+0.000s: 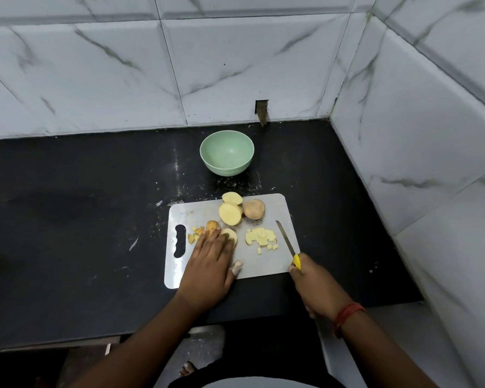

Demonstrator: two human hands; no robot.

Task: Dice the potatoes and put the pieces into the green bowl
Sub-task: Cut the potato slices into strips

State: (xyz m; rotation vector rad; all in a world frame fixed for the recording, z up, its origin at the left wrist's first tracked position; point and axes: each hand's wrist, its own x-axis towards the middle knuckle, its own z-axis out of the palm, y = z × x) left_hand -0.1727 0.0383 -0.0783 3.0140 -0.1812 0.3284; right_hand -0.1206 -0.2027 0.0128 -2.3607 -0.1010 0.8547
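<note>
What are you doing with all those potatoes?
A person is dicing potatoes on a metal cutting board. The left hand rests flat on a potato slice, and the right hand holds a knife by its yellow handle. A small pile of diced pieces sits on the board beside more slices. The green bowl behind it has nothing in it.

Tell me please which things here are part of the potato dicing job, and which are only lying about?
Part of the job: green bowl, cutting board, potato slices, unpeeled potato piece, diced pieces, knife, left hand, right hand.

Only lying about: scraps on the black counter.
</note>
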